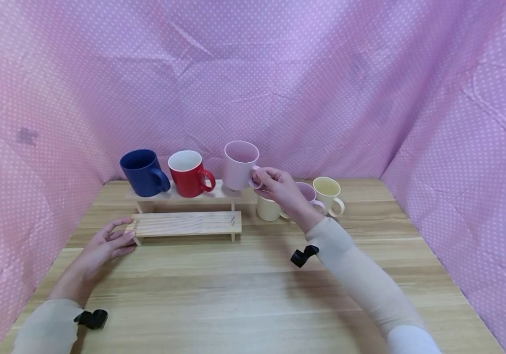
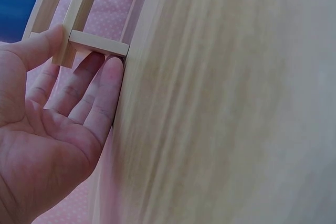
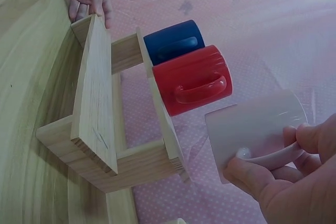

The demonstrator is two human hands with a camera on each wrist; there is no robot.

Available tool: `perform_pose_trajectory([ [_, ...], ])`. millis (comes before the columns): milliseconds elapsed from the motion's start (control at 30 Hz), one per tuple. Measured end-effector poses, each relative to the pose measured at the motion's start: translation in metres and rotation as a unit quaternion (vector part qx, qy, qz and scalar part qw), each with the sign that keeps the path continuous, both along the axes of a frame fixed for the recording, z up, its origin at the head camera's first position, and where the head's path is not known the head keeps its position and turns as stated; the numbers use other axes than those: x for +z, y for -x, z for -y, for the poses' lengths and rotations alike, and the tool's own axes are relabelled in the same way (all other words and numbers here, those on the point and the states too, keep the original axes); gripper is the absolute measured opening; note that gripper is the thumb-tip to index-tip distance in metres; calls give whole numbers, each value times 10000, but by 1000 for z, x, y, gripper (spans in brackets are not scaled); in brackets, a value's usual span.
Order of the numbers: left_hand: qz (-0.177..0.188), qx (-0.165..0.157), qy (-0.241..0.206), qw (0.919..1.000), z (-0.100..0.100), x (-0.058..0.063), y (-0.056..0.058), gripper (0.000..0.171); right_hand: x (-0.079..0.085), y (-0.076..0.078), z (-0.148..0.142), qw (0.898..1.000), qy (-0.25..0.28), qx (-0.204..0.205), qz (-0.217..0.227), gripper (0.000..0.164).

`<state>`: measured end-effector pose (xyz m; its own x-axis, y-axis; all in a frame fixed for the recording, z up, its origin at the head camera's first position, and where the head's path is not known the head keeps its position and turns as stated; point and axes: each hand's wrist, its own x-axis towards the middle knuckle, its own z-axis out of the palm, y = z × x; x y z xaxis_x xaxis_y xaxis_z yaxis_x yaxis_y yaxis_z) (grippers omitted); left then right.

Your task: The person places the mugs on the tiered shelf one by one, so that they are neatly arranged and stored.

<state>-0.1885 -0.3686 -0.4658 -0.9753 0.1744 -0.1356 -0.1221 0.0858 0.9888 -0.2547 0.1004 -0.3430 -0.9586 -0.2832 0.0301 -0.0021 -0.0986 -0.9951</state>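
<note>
Evidently, the pale pink mug (image 1: 236,173) is held by its handle, which is pinched between the thumb and fingers of the right hand (image 1: 284,192); it is kept aloft at the right end of the upper board (image 1: 218,192), and in the right wrist view a gap is seen between its base and the wood. Because only one side of the mug is gripped, it could be tilted by its own weight, and its base could be caught on the board's edge. If it were released too far to the right, part of the base would be left unsupported and a fall could be caused. The red mug (image 1: 185,183), near on the same board beside the blue mug (image 1: 141,178), could be knocked if the swing were made too wide to the left. The near left end of the wooden rack (image 1: 186,224) is grasped between the left hand's (image 1: 104,247) thumb and fingers; were that hold loosened, the rack might be shifted by a bump. Below the right forearm, the cream mug (image 1: 268,210), the other pink mug (image 1: 307,191) and the yellow mug (image 1: 325,200) could be brushed if the wrist were dropped.
</note>
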Motion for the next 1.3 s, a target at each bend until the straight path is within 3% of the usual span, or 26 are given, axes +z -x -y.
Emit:
perform_pose_trajectory([
  [200,-30,-48,-71,10000,0,-1,-1,44,-8,8,12,10000,-26,61,20,31],
  [500,-47,-73,-283,9996,-6,-9,4,47,-16,19,21,9993,-326,-198,22,32],
  [667,6,10,-428,9991,-4,-13,-2,45,-20,19,29,9990,-412,-134,147,30],
  [800,-14,73,-430,9990,-2,-11,-5,44,-22,17,35,9989,-464,-88,37,30],
  [1067,-18,1,-209,9998,-1,2,-2,46,-18,17,38,9981,-565,-85,-236,30],
  [1300,11,-7,-156,9999,-3,1,-1,48,-19,15,38,9995,-64,-242,-209,24],
])
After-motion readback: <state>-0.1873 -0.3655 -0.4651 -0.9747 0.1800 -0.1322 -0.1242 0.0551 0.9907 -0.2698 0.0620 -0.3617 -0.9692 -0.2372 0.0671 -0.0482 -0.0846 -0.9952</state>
